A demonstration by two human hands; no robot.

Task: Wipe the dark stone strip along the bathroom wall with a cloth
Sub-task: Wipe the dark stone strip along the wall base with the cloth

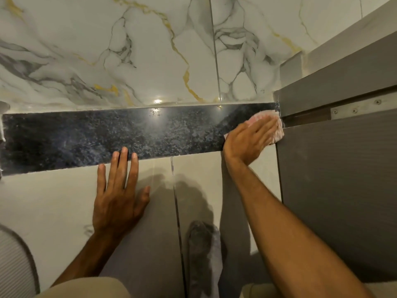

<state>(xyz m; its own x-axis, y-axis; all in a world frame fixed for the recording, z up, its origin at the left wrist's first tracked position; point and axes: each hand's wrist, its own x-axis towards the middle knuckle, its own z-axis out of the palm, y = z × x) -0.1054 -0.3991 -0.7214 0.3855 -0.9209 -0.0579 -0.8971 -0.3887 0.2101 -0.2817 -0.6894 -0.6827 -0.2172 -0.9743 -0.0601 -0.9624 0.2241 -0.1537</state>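
Might snag cloth (277, 134) on edge of grey panel (333, 179) at frame right; pressing dark stone strip (107, 134) with closed-fingered right hand (247, 139), bracing with splayed left hand (117, 196)

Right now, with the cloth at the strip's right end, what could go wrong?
1. The cloth, pressed flat by the right hand, sits against the grey panel edge and might snag there.
2. The left hand has fingertips on the strip and could leave smears.
3. That hand braces on glossy tile and may slip.
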